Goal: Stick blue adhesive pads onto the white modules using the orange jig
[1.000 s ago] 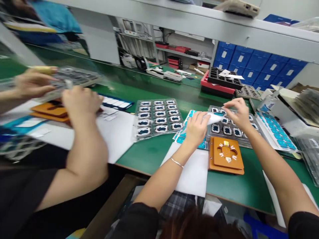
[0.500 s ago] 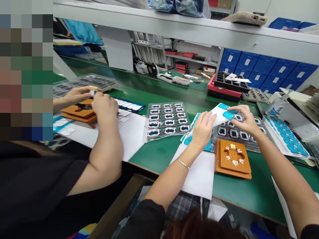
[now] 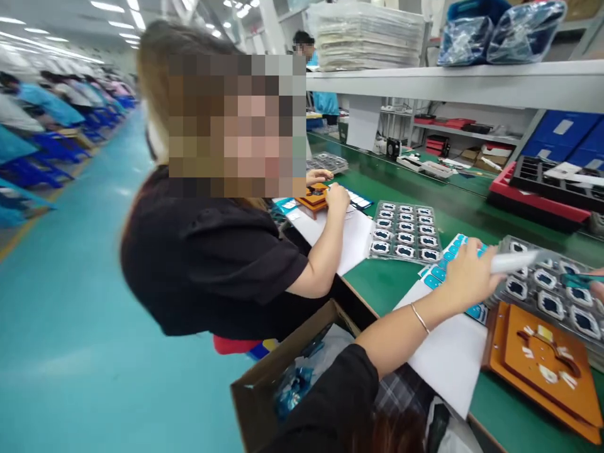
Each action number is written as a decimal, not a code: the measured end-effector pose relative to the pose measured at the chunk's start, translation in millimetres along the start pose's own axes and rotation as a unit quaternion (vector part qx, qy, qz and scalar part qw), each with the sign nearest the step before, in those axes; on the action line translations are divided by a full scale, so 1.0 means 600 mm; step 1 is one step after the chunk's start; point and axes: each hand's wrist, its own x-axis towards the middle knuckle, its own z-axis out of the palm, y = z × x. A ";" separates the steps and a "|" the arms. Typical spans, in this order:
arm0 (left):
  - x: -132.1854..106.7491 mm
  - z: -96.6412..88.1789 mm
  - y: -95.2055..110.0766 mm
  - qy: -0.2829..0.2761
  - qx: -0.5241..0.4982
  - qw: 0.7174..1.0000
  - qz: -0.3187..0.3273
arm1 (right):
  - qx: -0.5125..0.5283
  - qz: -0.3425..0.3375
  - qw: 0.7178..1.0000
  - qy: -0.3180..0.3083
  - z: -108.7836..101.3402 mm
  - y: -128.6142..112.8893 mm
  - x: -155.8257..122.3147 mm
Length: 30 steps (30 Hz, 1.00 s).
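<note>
My left hand (image 3: 472, 274), with a thin bracelet at the wrist, grips a curled white sticker sheet (image 3: 514, 262) above the bench. At the right edge, my right hand (image 3: 598, 288) shows only its fingertips, which hold a blue sticker (image 3: 576, 279). Under both hands lies a clear plastic tray (image 3: 507, 248) of white-framed parts with dark centres. Nearer to me, an orange fixture (image 3: 519, 371) carries small white pieces around a curved slot. More blue sticker sheets (image 3: 436, 274) lie left of my left hand, beside white paper (image 3: 453, 352).
A co-worker in black (image 3: 226, 258) sits to my left, hands at another orange fixture (image 3: 314, 198). Between us stands a second parts tray (image 3: 406, 233). An open cardboard box (image 3: 257, 390) is below the bench edge. Black and red trays (image 3: 533, 204) stand at the back right.
My view has swung left, bringing in the co-worker, aisle and box. My hands have moved apart; the blue sticker is now in my right fingers, away from the sheet in my left.
</note>
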 end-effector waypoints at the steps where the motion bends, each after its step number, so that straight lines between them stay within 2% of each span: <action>1: -0.002 -0.008 0.002 -0.017 0.006 1.000 -0.025 | 0.019 0.030 0.999 -0.017 -0.008 -0.005 -0.016; 3: -0.002 -0.018 0.003 -0.044 0.016 0.997 -0.056 | 0.015 0.079 0.994 -0.071 -0.025 -0.013 -0.047; 6: 0.006 -0.018 -0.002 -0.066 -0.027 0.997 -0.041 | -0.034 0.123 0.982 -0.142 -0.045 -0.013 -0.087; 8: 0.013 -0.012 -0.008 -0.059 -0.053 0.997 -0.021 | -0.041 0.127 0.973 -0.190 -0.052 -0.006 -0.104; 12: 0.014 -0.011 -0.016 0.092 -0.049 0.994 0.020 | -0.071 0.098 0.972 -0.202 -0.053 0.002 -0.121; 14: 0.010 -0.014 -0.016 0.106 -0.027 0.994 0.024 | -0.076 0.074 0.972 -0.211 -0.049 0.001 -0.123; 15: 0.008 -0.014 -0.016 0.082 -0.007 0.996 0.020 | -0.077 0.061 0.971 -0.217 -0.047 0.001 -0.124; 17: 0.006 -0.011 -0.014 -0.018 0.046 0.999 0.000 | -0.079 0.038 0.969 -0.229 -0.044 0.001 -0.125; 19: 0.005 -0.006 -0.013 -0.132 0.097 0.986 -0.020 | -0.083 0.016 0.967 -0.239 -0.041 0.002 -0.125; 21: 0.003 0.000 -0.011 -0.192 0.125 0.973 -0.022 | -0.087 -0.006 0.966 -0.244 -0.040 0.003 -0.125; 26: 0.000 0.009 -0.012 -0.219 0.131 0.967 0.018 | -0.092 -0.042 0.964 -0.247 -0.037 0.009 -0.125; 30: 0.003 0.007 -0.014 -0.217 0.132 0.967 0.009 | -0.091 -0.054 0.963 -0.246 -0.035 0.014 -0.125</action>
